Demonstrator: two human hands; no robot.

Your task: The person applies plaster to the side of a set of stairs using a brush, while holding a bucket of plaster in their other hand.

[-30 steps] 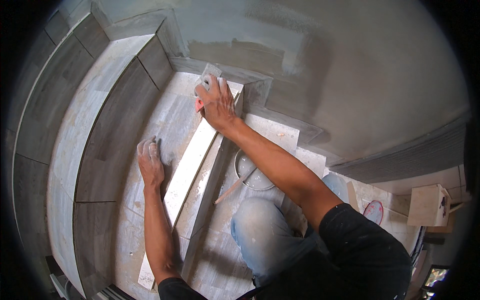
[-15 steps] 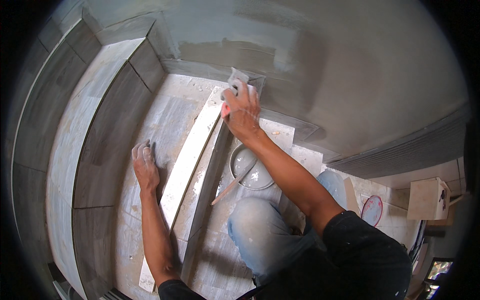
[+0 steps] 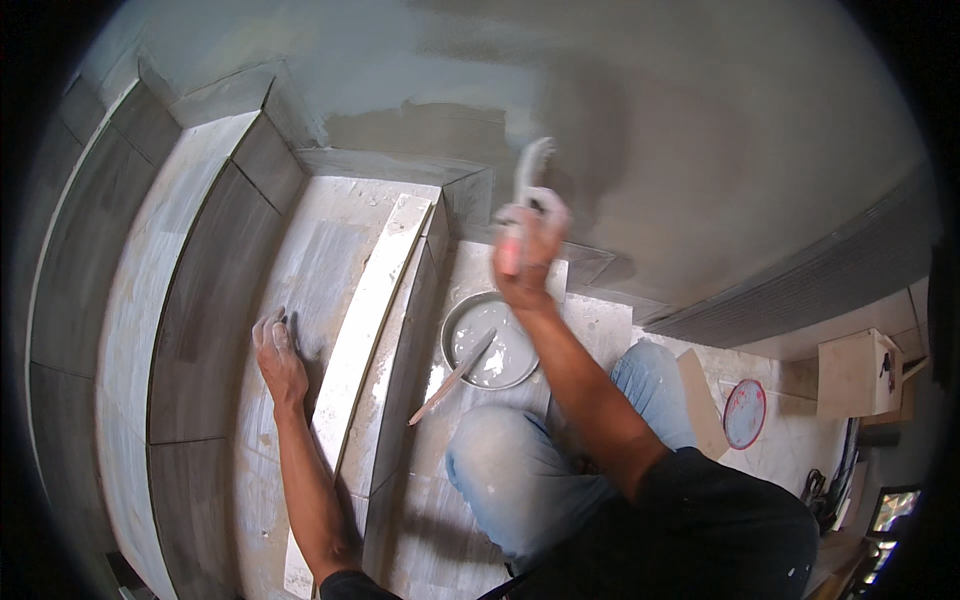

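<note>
My right hand (image 3: 530, 250), smeared by motion, is closed round a putty knife (image 3: 536, 165) with a reddish handle and a pale blade. The blade is raised close to the grey plastered wall (image 3: 690, 120); whether it touches is hard to tell. Beneath that arm stands a round bucket (image 3: 446, 335) of grey paste, and a wooden stick (image 3: 448, 387) leans out over its rim. My left hand (image 3: 280, 360), dusted white, rests on a tiled step (image 3: 330, 225) with its fingers stretched out. A small dark patch by its fingertips is unclear.
A long white board (image 3: 368, 300) lies along the step between my arms. More grey-tiled steps (image 3: 205, 300) rise at the left. On the right are a red-stained round lid (image 3: 744, 413) and a pale wooden box (image 3: 850, 375). My bent knees (image 3: 500, 450) are close to the bucket.
My right hand has moved right with the putty knife, away from the step's corner and in front of the wall. My left hand stays on the step. The whole view has shifted slightly.
</note>
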